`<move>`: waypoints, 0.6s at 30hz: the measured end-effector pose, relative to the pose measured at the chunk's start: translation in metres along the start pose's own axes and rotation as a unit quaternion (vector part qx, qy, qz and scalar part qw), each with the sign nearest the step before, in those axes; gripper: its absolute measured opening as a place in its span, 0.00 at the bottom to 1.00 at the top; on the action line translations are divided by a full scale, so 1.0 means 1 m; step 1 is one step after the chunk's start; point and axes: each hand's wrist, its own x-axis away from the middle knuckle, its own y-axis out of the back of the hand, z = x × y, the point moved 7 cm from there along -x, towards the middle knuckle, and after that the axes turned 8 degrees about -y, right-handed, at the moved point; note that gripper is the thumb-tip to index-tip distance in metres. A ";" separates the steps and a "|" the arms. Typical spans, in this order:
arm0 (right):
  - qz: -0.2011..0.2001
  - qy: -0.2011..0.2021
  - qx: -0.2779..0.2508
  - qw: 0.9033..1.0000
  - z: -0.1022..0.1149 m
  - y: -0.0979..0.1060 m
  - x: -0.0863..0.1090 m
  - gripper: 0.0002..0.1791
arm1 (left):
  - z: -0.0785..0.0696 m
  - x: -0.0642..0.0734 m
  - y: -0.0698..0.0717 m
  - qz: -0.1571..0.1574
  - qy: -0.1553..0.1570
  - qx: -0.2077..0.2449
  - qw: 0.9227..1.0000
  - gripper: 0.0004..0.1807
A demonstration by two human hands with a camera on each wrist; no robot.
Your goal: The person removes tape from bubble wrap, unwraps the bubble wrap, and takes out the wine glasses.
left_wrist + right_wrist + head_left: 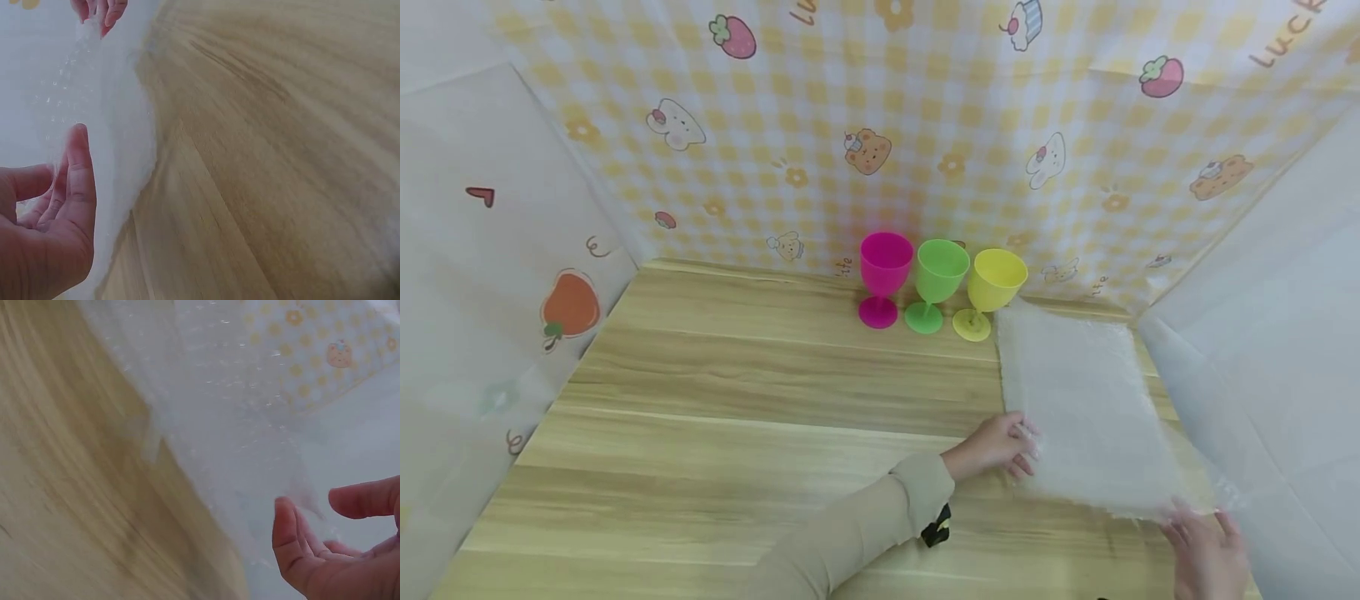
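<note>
A translucent sheet of bubble wrap [1082, 400] stretches over the right side of the wooden table, its front right corner raised. My left hand [1000, 443] grips its left edge near the front. In the left wrist view, that hand's thumb and curled fingers [80, 169] close around the film. My right hand [1210, 550], slightly blurred, holds the front right corner. From the right wrist side, the bubble wrap [231, 437] runs in between the thumb and fingers [286, 528]. Some of the fingertips are hidden behind the plastic.
Pink [886, 265], green [942, 271] and yellow [996, 282] plastic goblets stand upright along the back edge, the yellow one by the bubble wrap's back left corner. A small black object [936, 529] shows beside the left sleeve. Patterned cloth [955, 125] hangs behind; pale sheets flank the table.
</note>
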 end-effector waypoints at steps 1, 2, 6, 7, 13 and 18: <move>-0.002 -0.003 0.034 0.999 0.000 -0.003 -0.002 0.47 | 0.001 -0.002 0.000 -0.005 0.001 -0.003 1.000 0.13; -0.005 -0.006 0.064 0.998 -0.001 -0.006 -0.004 0.51 | 0.001 -0.004 0.000 -0.008 0.004 -0.005 1.000 0.13; -0.026 0.022 0.124 0.992 -0.002 -0.012 -0.005 0.55 | 0.002 -0.006 0.000 -0.019 0.004 -0.038 0.999 0.13; -0.036 0.034 0.117 0.992 -0.002 -0.012 -0.004 0.54 | 0.001 -0.006 0.000 -0.020 0.001 -0.047 0.999 0.13; -0.064 0.126 -0.017 0.990 0.006 -0.007 0.005 0.39 | -0.002 -0.005 -0.003 -0.003 -0.018 -0.047 0.999 0.14; -0.037 0.124 -0.020 0.991 0.004 -0.013 0.002 0.41 | 0.002 -0.006 0.000 -0.015 -0.012 -0.040 0.999 0.16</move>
